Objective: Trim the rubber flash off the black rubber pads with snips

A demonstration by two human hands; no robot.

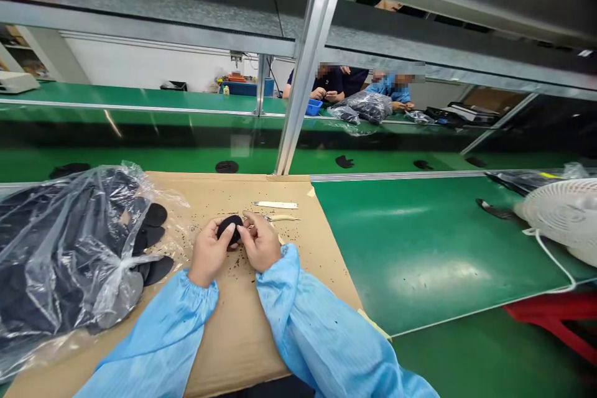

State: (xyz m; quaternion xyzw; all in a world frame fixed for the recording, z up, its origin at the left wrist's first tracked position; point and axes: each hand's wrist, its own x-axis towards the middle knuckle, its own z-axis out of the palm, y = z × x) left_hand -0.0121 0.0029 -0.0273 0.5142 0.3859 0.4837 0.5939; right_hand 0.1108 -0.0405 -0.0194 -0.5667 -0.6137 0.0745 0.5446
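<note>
The left hand (pixel 209 252) and right hand (pixel 259 241) are both curled narrowly around a black pad (pixel 230 228), holding it between them just above a cardboard sheet (pixel 310 264). Black crumbs (pixel 242 261) are scattered around the hands. Just ahead lie a pale strip (pixel 275 204) and a slim tool (pixel 283 217). Beside the left hand, a clear plastic bag (pixel 60 261) holds more black pads (pixel 156 270). A white fan (pixel 564 217) stands well to the right.
</note>
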